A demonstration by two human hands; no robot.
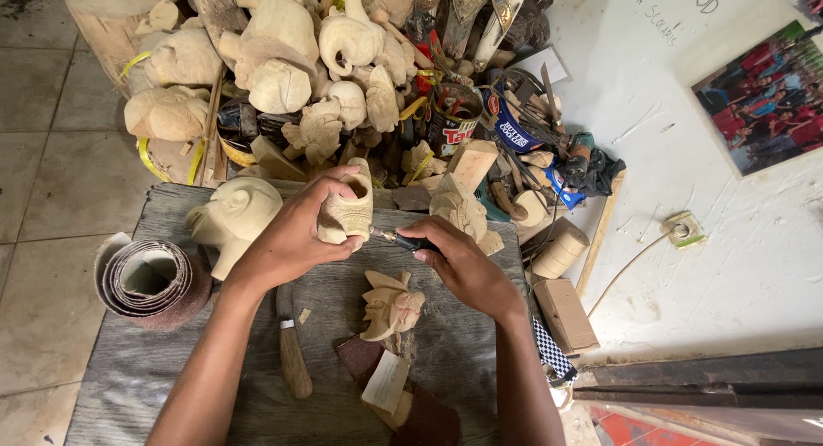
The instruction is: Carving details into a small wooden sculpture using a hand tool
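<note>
In the head view, a pale wooden carving (347,208) is gripped by the left hand (291,240), fingers curled round it and thumb hooked over its hollow top. The carving sits at about one o'clock from that hand's middle, held above the grey bench (163,369). A dark-handled tool (410,240) is pinched in the right hand (463,266), fingers pressed together round the handle; its metal tip is set against the carving's lower right side, at about ten o'clock from the right hand.

A small carved mask (391,305) lies on the bench at six o'clock from the carving, just below both hands. A knife (290,347) with a wooden handle lies at seven o'clock, partly under the left forearm. Sandpaper pieces (390,386) lie below the mask. A sandpaper roll (150,279) stands at nine o'clock, at the bench's left edge. A larger carved head (231,219) rests just left of the left hand. Many unfinished carvings (283,60) are heaped at twelve o'clock.
</note>
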